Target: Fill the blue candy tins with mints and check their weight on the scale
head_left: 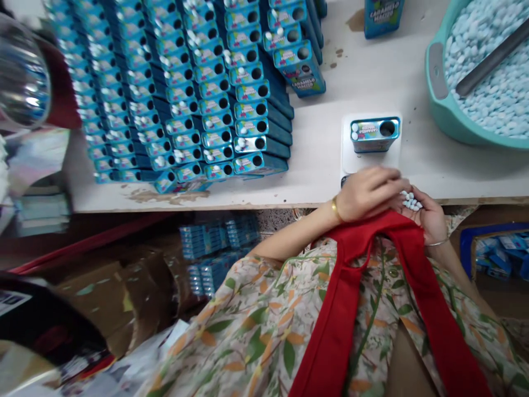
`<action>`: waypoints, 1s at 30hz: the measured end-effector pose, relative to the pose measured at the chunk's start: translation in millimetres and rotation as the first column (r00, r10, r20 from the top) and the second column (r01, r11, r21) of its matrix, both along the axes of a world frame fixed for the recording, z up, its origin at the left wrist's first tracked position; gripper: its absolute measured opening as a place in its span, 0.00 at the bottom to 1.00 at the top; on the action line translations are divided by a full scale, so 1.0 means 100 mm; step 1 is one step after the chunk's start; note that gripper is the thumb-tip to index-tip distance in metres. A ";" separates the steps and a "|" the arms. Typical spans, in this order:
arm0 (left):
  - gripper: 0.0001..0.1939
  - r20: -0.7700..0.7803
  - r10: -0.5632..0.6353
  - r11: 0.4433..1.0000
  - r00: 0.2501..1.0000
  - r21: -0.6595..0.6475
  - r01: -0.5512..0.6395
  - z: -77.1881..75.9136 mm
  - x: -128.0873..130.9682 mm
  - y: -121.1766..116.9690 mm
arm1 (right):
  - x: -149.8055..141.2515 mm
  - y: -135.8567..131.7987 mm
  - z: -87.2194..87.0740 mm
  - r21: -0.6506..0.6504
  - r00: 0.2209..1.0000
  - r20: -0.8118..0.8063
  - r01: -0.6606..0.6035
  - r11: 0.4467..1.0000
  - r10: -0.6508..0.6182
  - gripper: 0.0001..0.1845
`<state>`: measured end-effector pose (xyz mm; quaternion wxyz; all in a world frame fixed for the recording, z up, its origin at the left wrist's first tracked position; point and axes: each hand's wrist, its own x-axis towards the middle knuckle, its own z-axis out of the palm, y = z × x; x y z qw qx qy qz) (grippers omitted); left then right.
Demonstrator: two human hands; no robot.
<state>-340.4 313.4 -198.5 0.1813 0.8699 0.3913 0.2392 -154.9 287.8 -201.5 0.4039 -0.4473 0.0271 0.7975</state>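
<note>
My right hand [433, 218] is cupped palm up at the table's front edge, holding a small heap of pale blue candies [411, 201]. Reaching across from the left, my left hand [370, 193] has its fingers stretched out beside that palm, slightly blurred; its thumb is hidden. Just beyond the hands, a blue candy tin [375, 144] stands upright on a small white scale [347, 151]. The tin's lid has a dark round hole at its right, and two pale candies lie at the lid's left end.
Long rows of blue tins [252, 110] fill the table's left, many with candies on top. One tin [306, 82] stands out at the rows' right end, another [383, 19] at the back. A teal tub [436, 105] of candies with a grey-handled scoop [491, 60] is at right.
</note>
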 end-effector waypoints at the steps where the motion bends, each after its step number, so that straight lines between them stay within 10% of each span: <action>1: 0.19 0.001 0.108 0.994 0.994 0.003 -0.108 0.02 -0.11 0.05 | -0.04 0.03 0.03 0.014 1.000 -0.016 -0.006 1.000 0.006 0.09; 5: 0.21 -0.061 0.376 0.927 0.925 0.008 -0.376 0.08 -0.53 0.34 | -0.18 0.16 0.14 0.077 0.996 -0.077 -0.048 0.996 0.054 0.10; 23: 0.23 -0.042 -0.081 0.984 0.996 -0.162 0.074 0.33 -0.81 0.91 | -0.71 0.58 0.08 0.115 0.977 -0.170 -0.109 0.987 0.128 0.10; 30: 0.21 -0.007 -0.109 0.981 0.994 -0.164 0.106 0.40 -0.71 0.76 | -0.78 0.59 0.10 0.065 0.982 -0.172 -0.073 0.995 0.084 0.08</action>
